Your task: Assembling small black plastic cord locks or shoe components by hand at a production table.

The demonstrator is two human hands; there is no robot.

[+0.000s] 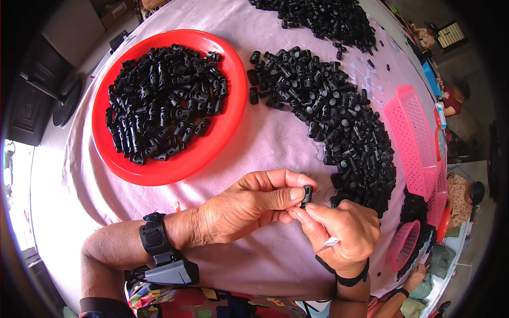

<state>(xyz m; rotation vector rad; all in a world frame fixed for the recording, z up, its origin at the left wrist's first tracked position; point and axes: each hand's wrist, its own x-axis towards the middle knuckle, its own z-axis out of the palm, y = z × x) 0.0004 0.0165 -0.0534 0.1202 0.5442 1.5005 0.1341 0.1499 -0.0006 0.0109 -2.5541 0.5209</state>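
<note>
A small black cord lock is pinched between the thumb and forefinger of my left hand. My right hand is closed, its thumb and fingertips pressed together at the lower end of the same cord lock. From under the right fingers a whitish, pointed thing sticks out; the rest of it is hidden in the palm. Beyond both hands spreads a long heap of loose black cord lock parts. To the left of it, a red round tray holds many black cord locks.
A pink cloth covers the table. Another black heap lies at the far side. Pink baskets stand to the right, with a smaller pink basket nearer me. At the lower right another person's hand shows.
</note>
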